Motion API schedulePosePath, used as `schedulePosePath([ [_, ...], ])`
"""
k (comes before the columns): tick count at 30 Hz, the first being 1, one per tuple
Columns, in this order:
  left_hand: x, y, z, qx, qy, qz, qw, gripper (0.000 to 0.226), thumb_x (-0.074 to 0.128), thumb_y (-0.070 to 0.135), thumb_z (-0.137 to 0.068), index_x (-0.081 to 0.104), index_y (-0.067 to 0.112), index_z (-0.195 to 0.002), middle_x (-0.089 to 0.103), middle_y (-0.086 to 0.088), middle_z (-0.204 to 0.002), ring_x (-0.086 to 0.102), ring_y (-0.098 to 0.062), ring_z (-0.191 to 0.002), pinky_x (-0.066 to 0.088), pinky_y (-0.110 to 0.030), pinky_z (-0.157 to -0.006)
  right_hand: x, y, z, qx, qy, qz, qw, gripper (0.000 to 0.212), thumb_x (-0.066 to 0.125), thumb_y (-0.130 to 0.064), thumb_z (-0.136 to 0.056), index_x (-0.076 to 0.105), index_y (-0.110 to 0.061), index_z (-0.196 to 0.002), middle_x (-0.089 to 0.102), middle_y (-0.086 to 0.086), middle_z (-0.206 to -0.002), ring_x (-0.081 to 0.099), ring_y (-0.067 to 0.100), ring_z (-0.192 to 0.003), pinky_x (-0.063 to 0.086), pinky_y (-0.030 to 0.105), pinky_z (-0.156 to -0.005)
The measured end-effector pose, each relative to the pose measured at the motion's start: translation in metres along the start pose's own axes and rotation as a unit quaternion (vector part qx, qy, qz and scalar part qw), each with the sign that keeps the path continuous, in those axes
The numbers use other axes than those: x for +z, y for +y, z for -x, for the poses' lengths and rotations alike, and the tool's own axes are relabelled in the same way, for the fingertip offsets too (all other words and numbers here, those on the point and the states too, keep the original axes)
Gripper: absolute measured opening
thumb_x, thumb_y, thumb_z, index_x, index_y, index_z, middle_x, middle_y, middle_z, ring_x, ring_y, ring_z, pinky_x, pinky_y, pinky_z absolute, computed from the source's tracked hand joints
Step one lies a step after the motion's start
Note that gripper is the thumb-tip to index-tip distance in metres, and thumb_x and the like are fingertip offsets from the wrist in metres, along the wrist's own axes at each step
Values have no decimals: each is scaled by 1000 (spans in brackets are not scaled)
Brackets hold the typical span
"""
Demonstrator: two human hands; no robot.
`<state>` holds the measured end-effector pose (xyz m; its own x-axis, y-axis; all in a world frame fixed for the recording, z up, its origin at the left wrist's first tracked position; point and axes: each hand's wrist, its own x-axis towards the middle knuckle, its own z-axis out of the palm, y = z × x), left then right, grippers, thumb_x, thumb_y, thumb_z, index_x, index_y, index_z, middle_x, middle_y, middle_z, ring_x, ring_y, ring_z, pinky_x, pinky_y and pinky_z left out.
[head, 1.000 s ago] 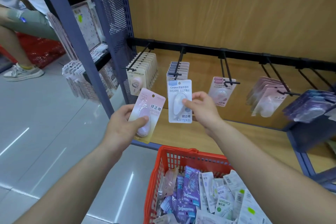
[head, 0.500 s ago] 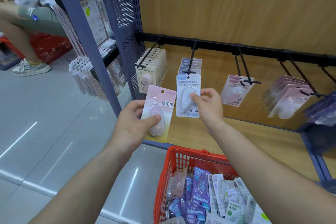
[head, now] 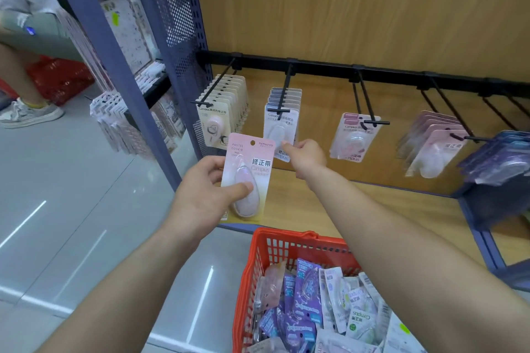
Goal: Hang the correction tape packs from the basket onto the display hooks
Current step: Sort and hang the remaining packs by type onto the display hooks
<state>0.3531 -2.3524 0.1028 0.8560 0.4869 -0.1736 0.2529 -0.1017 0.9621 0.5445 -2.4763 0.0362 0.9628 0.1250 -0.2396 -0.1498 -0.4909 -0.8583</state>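
Just the head view here, looking down past both forearms at the hook display.

The left hand (head: 205, 200) has a firm hold on a pink pack (head: 249, 169). The thumb (head: 239, 189) lies across the clear blister on the front and the other fingers are curled behind the card. It's held upright, in the air, just in front of the shelf edge and above the red basket (head: 249, 266).

The right hand (head: 308, 156) is reaching further in. Its fingers are bunched and pinch the lower right corner of a pale blue pack (head: 276, 130). That pack hangs at the front of the second hook (head: 284, 94) from the left, with the hook's tip showing across the top of the card and more of the same packs stacked behind it. The pack's a bit blurry, so I can't make out the hole itself.

All the hooks come off a black rail (head: 321, 66). The first hook has a row of cream packs (head: 220, 123), just left of the pale blue ones. To the right there's a single pinkish pack (head: 354, 137), then a bunch of lilac packs (head: 433, 149), then purple packs (head: 499, 160) at the edge of the shot.

The basket sits bottom centre, under the right forearm, with a jumble of loose packs (head: 307, 292) inside, mostly purple and white.
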Motion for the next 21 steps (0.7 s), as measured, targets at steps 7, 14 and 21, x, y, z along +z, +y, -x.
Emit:
schedulePosePath([
  [7, 30, 9, 0, 2, -52, -35, 998, 29, 81, 3, -83, 67, 17, -104, 80, 6, -93, 77, -15, -88, 59, -42, -91, -76, 34, 51, -84, -71, 154, 982, 28, 70, -45, -93, 63, -19, -97, 68, -4, -99, 63, 18, -94, 45, 31, -72],
  [14, 91, 28, 11, 42, -118, -50, 991, 27, 80, 2, -84, 68, 14, -105, 80, 1, -97, 77, -16, -90, 60, -35, -85, -201, 55, 109, -104, -57, 235, 965, 29, 77, -44, -86, 67, -21, -98, 70, -8, -92, 64, 11, -86, 50, 32, -78],
  [21, 155, 34, 35, 65, -160, -72, 982, 28, 81, 2, -83, 65, 7, -106, 80, 0, -96, 76, -22, -92, 59, -49, -92, -285, 97, 135, -117, -5, 286, 951, 39, 75, -55, -85, 59, -29, -109, 65, -16, -97, 64, 5, -91, 56, 39, -86],
])
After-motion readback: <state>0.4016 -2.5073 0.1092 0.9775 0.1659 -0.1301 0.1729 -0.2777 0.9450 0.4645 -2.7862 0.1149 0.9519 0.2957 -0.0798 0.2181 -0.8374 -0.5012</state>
